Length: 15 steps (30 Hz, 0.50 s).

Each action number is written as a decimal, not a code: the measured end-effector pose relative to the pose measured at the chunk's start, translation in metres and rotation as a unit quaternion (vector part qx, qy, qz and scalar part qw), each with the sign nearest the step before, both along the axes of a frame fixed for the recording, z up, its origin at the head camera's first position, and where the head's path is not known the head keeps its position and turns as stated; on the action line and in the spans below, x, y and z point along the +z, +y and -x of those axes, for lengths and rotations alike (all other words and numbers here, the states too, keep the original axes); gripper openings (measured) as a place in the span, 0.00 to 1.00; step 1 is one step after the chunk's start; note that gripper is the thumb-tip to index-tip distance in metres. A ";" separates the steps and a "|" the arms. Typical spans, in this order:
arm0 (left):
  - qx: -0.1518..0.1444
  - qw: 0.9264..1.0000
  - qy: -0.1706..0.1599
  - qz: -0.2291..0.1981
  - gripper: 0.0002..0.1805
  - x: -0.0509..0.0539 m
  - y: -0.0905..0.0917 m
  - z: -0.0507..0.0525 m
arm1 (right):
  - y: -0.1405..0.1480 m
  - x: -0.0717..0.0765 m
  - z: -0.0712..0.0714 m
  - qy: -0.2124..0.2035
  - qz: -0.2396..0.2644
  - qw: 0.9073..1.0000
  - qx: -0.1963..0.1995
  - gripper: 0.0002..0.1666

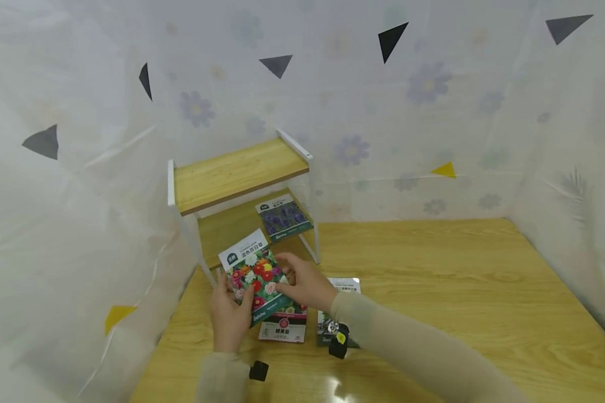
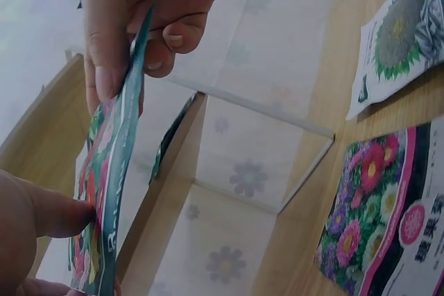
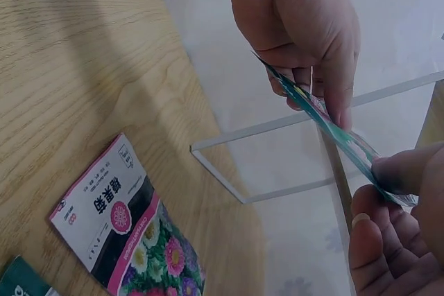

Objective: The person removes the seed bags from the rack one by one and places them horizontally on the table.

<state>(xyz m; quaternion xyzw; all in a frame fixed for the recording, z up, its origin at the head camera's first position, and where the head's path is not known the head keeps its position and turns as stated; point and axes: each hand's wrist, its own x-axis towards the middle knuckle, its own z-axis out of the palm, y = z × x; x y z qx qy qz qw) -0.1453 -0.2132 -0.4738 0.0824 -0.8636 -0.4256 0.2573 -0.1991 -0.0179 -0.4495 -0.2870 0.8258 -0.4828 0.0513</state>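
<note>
A seed packet with mixed bright flowers and a green lower edge [image 1: 259,274] is held tilted above the table, in front of a small two-tier shelf [image 1: 242,173]. My left hand [image 1: 231,316] pinches its left side, thumb on the printed face. From the right, my right hand [image 1: 305,280] pinches the other edge between thumb and fingers. Both wrist views show this packet [image 2: 114,164] nearly edge-on between the two hands. On the lower tier lies a seed packet with purple flowers [image 1: 284,218]. Beneath the held packet, a pink-banded flower seed packet [image 3: 132,220] lies on the table.
A sunflower seed packet [image 2: 402,32] lies on the wooden table [image 1: 433,280], partly under my right forearm in the head view. White sheeting with printed flowers [image 1: 353,150] hangs behind and beside the table. The shelf has white metal side frames [image 3: 222,164].
</note>
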 end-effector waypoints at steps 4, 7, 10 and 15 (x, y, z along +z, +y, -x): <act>-0.025 1.000 -0.006 -0.003 0.40 0.003 0.008 -0.004 | 0.014 0.000 -0.004 -0.021 0.020 1.000 -0.005 0.34; -0.053 0.998 -0.007 -0.016 0.41 0.005 0.016 -0.007 | 0.027 -0.001 -0.006 -0.021 0.027 0.999 -0.005 0.33; -0.083 0.996 -0.012 -0.031 0.43 0.006 0.026 -0.010 | 0.040 0.000 -0.009 -0.011 0.031 0.999 -0.006 0.32; -0.127 0.991 -0.019 -0.039 0.44 0.006 0.042 -0.013 | 0.062 0.000 -0.013 -0.005 0.049 0.999 -0.020 0.30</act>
